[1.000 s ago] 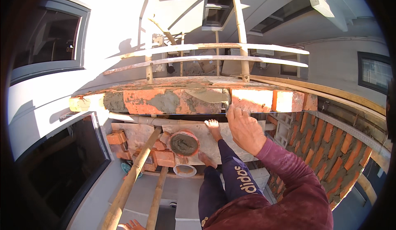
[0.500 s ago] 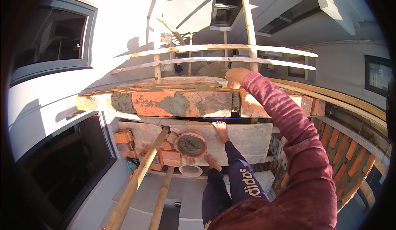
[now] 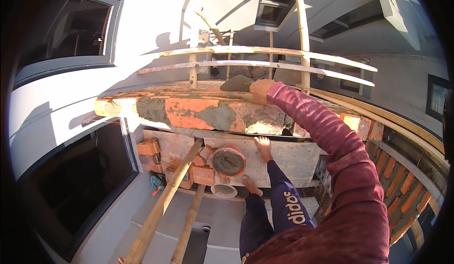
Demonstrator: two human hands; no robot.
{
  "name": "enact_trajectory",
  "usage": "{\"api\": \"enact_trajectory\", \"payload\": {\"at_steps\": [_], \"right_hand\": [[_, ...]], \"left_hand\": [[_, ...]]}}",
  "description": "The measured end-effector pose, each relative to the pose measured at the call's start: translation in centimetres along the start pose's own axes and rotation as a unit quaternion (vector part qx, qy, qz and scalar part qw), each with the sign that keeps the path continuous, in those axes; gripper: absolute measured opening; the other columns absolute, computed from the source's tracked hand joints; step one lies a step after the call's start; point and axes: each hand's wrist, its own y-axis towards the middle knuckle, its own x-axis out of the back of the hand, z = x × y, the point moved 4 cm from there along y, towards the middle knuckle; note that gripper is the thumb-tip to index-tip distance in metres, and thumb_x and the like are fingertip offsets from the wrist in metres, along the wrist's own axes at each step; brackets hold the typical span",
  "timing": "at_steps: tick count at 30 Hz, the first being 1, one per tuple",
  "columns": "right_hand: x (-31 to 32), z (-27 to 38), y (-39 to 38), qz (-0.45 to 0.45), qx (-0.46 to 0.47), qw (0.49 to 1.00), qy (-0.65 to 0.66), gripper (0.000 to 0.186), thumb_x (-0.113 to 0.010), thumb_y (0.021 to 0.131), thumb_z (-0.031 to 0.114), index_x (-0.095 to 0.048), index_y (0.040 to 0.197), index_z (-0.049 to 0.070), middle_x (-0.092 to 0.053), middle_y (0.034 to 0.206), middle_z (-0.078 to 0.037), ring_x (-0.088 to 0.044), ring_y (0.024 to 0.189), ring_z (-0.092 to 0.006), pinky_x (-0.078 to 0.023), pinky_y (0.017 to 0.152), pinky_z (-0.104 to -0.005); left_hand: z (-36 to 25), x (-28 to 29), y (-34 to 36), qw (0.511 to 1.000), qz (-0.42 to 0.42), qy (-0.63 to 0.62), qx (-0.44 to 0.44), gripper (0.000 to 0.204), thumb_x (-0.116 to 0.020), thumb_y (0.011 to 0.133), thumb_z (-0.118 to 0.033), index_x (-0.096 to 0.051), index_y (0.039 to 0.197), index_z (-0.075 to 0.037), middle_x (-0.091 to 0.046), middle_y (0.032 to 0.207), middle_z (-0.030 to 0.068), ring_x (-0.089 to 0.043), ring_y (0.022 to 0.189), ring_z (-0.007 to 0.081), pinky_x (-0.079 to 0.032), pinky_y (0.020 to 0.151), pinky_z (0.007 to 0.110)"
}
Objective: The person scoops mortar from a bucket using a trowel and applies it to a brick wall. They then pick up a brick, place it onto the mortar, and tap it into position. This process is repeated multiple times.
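Note:
My right hand (image 3: 262, 91) is closed round the handle of a trowel (image 3: 237, 83), its grey blade pointing left over the far side of the brick wall (image 3: 191, 112). Grey mortar (image 3: 218, 116) is smeared over the bricks' near face and lies in the joints. Below the wall, a round orange tub (image 3: 228, 162) of wet mortar stands on the board beside my bare feet. A sliver of skin colour, perhaps my left hand (image 3: 121, 260), shows at the lower edge beside a bamboo pole (image 3: 165, 202); its fingers cannot be made out.
Bamboo rails (image 3: 255, 66) run beyond the wall. I stand on a pale board (image 3: 293, 162), with a gap between it and the wall. Loose bricks (image 3: 203, 174) and a white bucket (image 3: 223, 191) lie left of my feet. A second brick wall (image 3: 402, 183) is at the right.
The view has shifted, so the scene sits further right. My right hand has moved left along the wall, and the trowel blade has come down closer to the wall's far side.

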Motion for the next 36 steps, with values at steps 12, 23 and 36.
{"api": "enact_trajectory", "payload": {"at_steps": [12,23,36], "right_hand": [[5.6,9.4,-2.1,0.018,0.092,0.993,-0.068,0.027,-0.059,0.078,0.02,-0.074,0.087,-0.001,-0.071,0.089,-0.021,-0.069,0.087,-0.0368,-0.055,0.078,-0.0455],[2.9,13.7,-13.4,-0.061,0.045,0.97,0.231,0.031,-0.045,0.097,0.029,-0.049,0.094,-0.002,-0.059,0.078,-0.019,-0.062,0.066,-0.0344,-0.048,0.064,-0.0464],[-10.5,23.7,-21.3,0.044,0.009,0.997,0.067,0.03,-0.054,0.091,0.023,-0.051,0.103,-0.004,-0.06,0.074,-0.021,-0.063,0.074,-0.0419,-0.049,0.075,-0.0504]], "left_hand": [[1.4,-0.8,0.4,0.999,-0.01,-0.037,-0.034,0.081,-0.062,0.091,-0.05,-0.029,0.152,-0.007,-0.033,0.154,0.0103,-0.028,0.144,0.0262,-0.021,0.119,0.047],[1.0,-0.6,0.7,0.991,-0.029,-0.06,-0.117,0.066,-0.063,0.093,-0.032,-0.038,0.146,-0.002,-0.039,0.152,0.0123,-0.033,0.143,0.0305,-0.023,0.118,0.048],[1.3,-1.3,-0.2,0.98,-0.075,-0.064,-0.175,0.068,-0.074,0.088,-0.023,-0.042,0.144,0.0,-0.045,0.146,0.0172,-0.045,0.132,0.0264,-0.033,0.112,0.043]]}}
